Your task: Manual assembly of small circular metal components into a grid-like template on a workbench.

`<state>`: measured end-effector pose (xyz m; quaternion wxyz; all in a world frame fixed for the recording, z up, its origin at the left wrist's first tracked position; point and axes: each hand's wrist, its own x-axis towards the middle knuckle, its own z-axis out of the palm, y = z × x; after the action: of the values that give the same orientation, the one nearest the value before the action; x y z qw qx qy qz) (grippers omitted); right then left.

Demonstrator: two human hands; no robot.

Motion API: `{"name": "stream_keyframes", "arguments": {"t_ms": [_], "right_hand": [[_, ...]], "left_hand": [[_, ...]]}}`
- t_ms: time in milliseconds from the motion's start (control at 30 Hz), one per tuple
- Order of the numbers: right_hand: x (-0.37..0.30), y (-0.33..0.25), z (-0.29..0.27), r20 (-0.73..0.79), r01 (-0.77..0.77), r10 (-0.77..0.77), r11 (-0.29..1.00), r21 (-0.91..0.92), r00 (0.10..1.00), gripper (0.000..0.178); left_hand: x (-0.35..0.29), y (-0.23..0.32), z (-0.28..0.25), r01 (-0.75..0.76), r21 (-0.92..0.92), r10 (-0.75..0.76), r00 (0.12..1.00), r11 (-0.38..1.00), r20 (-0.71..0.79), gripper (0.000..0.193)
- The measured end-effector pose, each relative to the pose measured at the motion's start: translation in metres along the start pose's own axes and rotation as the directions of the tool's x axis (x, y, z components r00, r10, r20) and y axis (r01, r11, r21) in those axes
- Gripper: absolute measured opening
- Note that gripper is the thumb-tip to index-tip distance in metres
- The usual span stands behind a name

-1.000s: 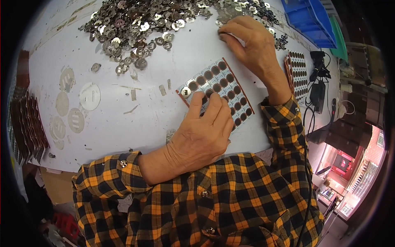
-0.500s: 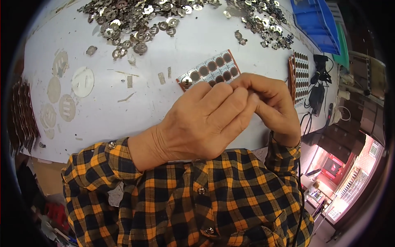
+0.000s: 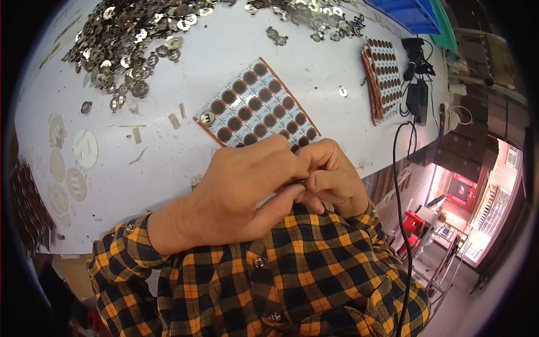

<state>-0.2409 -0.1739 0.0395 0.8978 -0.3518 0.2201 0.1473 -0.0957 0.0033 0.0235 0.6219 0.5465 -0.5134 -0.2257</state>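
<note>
In front of me lies a sheet of white-and-copper circuit boards (image 3: 255, 104) with rows of round dark pads. One silver metal clip (image 3: 207, 119) sits on the pad at its left corner. My left hand (image 3: 241, 182) and my right hand (image 3: 332, 175) meet over the sheet's near edge, close to my shirt. The fingers of both are curled, with thumbs and fingertips pinched together. A small dark bit shows between the fingertips, too little of it to name. My hands hide the near part of the sheet.
A big heap of round metal clips (image 3: 129, 48) covers the far left, a smaller heap (image 3: 314, 14) the far middle. One loose clip (image 3: 343, 91) lies right of the sheet. Stacked board sheets (image 3: 384, 78), black adapters (image 3: 416, 95) and a blue bin (image 3: 407, 14) stand right.
Both hands, still together, have drawn back toward my body, uncovering more of the board sheet and the loose clip beside it. The view has turned, so the table's contents sit further left and higher.
</note>
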Motion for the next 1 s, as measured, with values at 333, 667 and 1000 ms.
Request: {"name": "stream_keyframes", "arguments": {"t_ms": [333, 667, 1000], "right_hand": [[0.017, 0.006, 0.014, -0.053, 0.295, -0.291, 0.951, 0.090, 0.955, 0.016], [0.064, -0.067, 0.027, 0.016, 0.304, -0.469, 0.546, -0.781, 0.883, 0.018], [0.104, -0.036, 0.029, 0.225, 0.314, -0.364, 0.205, -0.927, 0.904, 0.015]], "left_hand": [[-0.012, 0.005, 0.012, 0.175, -0.483, -0.273, 0.952, 0.858, -0.140, 0.013], [-0.015, -0.001, 0.013, -0.066, 0.516, 0.113, 0.992, 0.854, -0.060, 0.017], [-0.023, -0.003, 0.030, -0.174, 0.823, 0.034, 0.982, 0.540, 0.186, 0.040]]}}
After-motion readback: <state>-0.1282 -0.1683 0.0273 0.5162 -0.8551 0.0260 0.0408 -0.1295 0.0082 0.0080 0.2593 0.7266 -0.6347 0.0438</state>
